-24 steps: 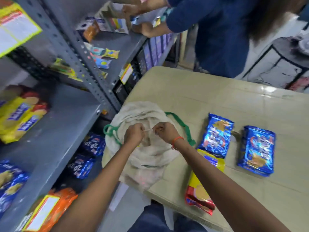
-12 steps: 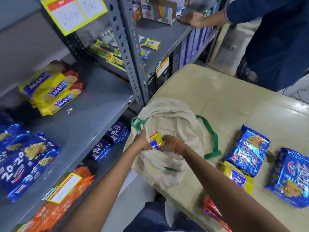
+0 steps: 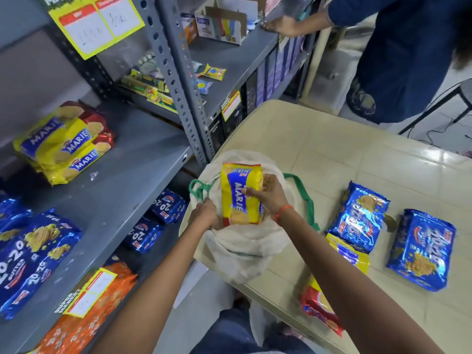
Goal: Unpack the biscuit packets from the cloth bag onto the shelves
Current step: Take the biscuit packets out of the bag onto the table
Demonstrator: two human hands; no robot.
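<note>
A yellow packet [image 3: 240, 194] printed "MARIE" in white on a blue band stands upright, half out of the mouth of the cloth bag [image 3: 245, 241], which sits at the tabletop's [image 3: 332, 149] left edge beside the shelves [image 3: 122, 180]. The right hand [image 3: 268, 195] grips the packet's right side; the left hand [image 3: 204, 214] clutches the bag's rim just left of it. Blue "20-20" packets [image 3: 357, 217] lie on the tabletop to the right, and more "MARIE" packets [image 3: 61, 146] are stacked on the shelf.

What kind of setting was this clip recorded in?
Probably a small grocery shop or a mock-up of one: slotted grey metal shelves stocked with Marie packets, and yellow price tags, one reading "Super Market".
</note>
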